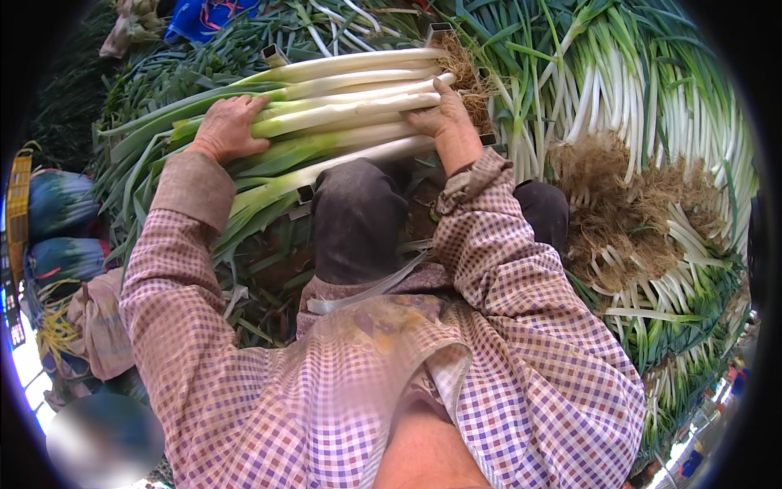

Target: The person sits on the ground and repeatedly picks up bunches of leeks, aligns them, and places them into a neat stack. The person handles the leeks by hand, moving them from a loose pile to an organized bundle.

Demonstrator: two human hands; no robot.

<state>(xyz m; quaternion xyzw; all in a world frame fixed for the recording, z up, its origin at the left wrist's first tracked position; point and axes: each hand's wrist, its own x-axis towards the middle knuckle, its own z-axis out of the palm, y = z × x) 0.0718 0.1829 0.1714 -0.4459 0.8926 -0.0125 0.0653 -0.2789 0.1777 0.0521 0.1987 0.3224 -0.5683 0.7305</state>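
Several long green onions (354, 110) with thick white stalks lie side by side across a metal frame (275, 55) in front of my knees. Their brown roots (458, 64) point right and the green leaves (140, 140) spread left. My left hand (231, 129) rests on the stalks where white turns to green, its fingers spread. Near the root end, my right hand (445, 113) has its thumb and fingers around the end of a white stalk; part of its grip is hidden by the palm.
A large heap of green onions (611, 91), with matted roots (629, 214), fills the right side. Tied bundles (64, 202) lie at the far left beside a yellow crate (18, 189) and a beige cloth (107, 324). A blue bag (204, 18) lies beyond the leaves at the top.
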